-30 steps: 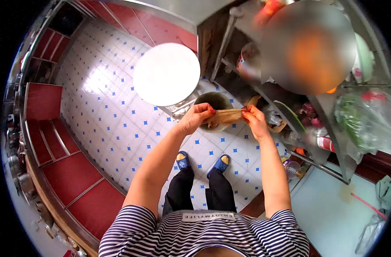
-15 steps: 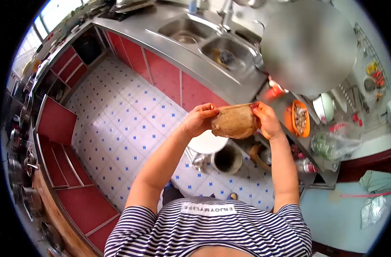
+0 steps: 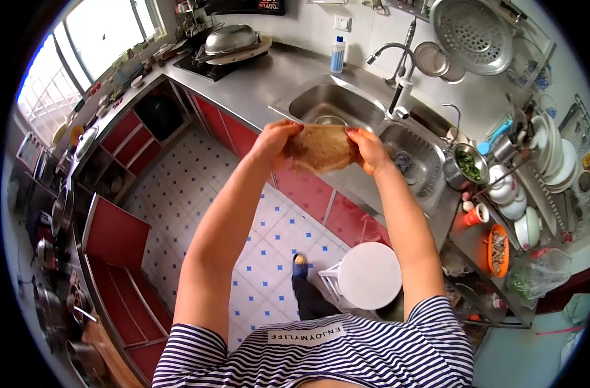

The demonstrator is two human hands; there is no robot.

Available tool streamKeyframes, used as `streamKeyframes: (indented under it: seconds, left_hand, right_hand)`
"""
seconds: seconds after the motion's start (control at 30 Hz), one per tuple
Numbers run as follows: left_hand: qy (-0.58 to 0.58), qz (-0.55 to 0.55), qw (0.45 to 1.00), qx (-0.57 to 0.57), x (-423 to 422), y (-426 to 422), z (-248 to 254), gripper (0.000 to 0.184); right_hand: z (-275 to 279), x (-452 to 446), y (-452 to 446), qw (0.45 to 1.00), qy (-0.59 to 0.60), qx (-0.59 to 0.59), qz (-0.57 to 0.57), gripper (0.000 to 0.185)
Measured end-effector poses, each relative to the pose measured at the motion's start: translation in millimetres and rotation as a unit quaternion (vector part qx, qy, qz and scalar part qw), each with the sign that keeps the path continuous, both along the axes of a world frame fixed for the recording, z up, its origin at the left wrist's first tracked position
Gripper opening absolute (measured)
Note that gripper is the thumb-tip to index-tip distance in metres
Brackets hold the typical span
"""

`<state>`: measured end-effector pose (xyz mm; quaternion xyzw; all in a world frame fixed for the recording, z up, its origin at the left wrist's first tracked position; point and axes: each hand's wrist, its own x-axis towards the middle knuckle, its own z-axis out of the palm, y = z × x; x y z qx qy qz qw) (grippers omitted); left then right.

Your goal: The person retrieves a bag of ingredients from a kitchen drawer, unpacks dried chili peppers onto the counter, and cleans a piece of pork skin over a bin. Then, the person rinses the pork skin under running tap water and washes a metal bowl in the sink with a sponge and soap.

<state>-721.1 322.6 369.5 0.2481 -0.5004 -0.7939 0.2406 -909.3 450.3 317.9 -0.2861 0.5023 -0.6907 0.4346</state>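
A flat tan-brown slab (image 3: 322, 147) with a mottled surface and a ragged lower edge is stretched level between my two hands; I cannot make out its exact kind. My left hand (image 3: 277, 141) is closed on its left end. At the other end, my right hand (image 3: 371, 152) pinches the upper right corner, thumb on top. Both arms reach forward, holding the slab in front of the counter edge. Just beyond it is the double steel sink (image 3: 294, 103). In the right basin lies a dark scouring ball (image 3: 403, 161).
A round white stool (image 3: 370, 276) stands on the tiled floor below my right arm. On the right counter are a pot of greens (image 3: 468, 165), stacked dishes (image 3: 554, 152) and an orange basket (image 3: 498, 251). A faucet (image 3: 398, 61) rises behind the sink; a lidded wok (image 3: 231, 40) sits farther left.
My body and view have shifted towards the sink, and one foot is stepping forward. The slab has stayed in both hands and now shows a paler, mottled surface.
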Motion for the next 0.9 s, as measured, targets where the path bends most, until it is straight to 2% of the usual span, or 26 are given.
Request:
streamKeyframes:
  seconds: [0.03,0.07,0.17,0.27,0.33,0.43,0.47,0.5,0.57,0.73,0.9]
  left_hand:
    - [-0.039,-0.002,0.999,-0.031,-15.6,-24.0,3.5,0.014]
    - [-0.028,0.015,0.999,-0.022,-33.0,-43.6,4.5,0.012]
    - [-0.072,-0.001,0.996,-0.059,-94.3,-97.3,20.6,0.008]
    - [-0.070,-0.046,0.995,-0.056,-153.5,-144.7,-8.5,0.008]
    - [-0.072,-0.069,0.994,-0.055,-191.3,-169.4,-12.0,0.009]
    - [-0.110,-0.131,0.983,-0.062,-245.3,-202.0,-37.7,0.010]
    - [-0.138,-0.162,0.974,-0.076,-259.9,-210.5,-45.0,0.011]
    - [-0.181,-0.187,0.961,-0.096,-271.8,-210.9,-41.6,0.012]
    - [-0.194,-0.232,0.946,-0.115,-296.0,-219.3,-52.3,0.014]
    - [-0.223,-0.319,0.906,-0.168,-354.2,-233.0,-77.5,0.019]
    - [-0.174,-0.420,0.861,-0.229,-405.6,-246.2,-117.2,0.016]
  right_hand:
    - [-5.4,-14.4,-24.4,1.000,-0.009,-0.002,0.002,0.019]
    - [-10.9,-31.8,-45.2,1.000,-0.015,-0.006,0.002,0.019]
    - [-31.3,-92.0,-102.9,0.998,0.056,0.009,-0.024,0.015]
    - [-61.8,-150.1,-129.7,0.994,0.042,0.050,-0.091,0.012]
    - [-78.5,-193.0,-136.9,0.974,0.128,0.034,-0.183,0.012]
    - [-66.1,-246.2,-123.1,0.908,0.215,0.144,-0.330,0.017]
    - [-80.6,-272.8,-120.9,0.891,0.224,0.119,-0.377,0.022]
    - [-75.7,-287.1,-116.7,0.896,0.175,0.138,-0.385,0.024]
    - [-72.1,-298.4,-110.7,0.900,0.047,0.186,-0.391,0.027]
    - [-100.5,-306.3,-109.3,0.908,0.000,0.257,-0.330,0.018]
    - [-131.4,-299.2,-122.0,0.872,0.000,0.287,-0.396,0.021]
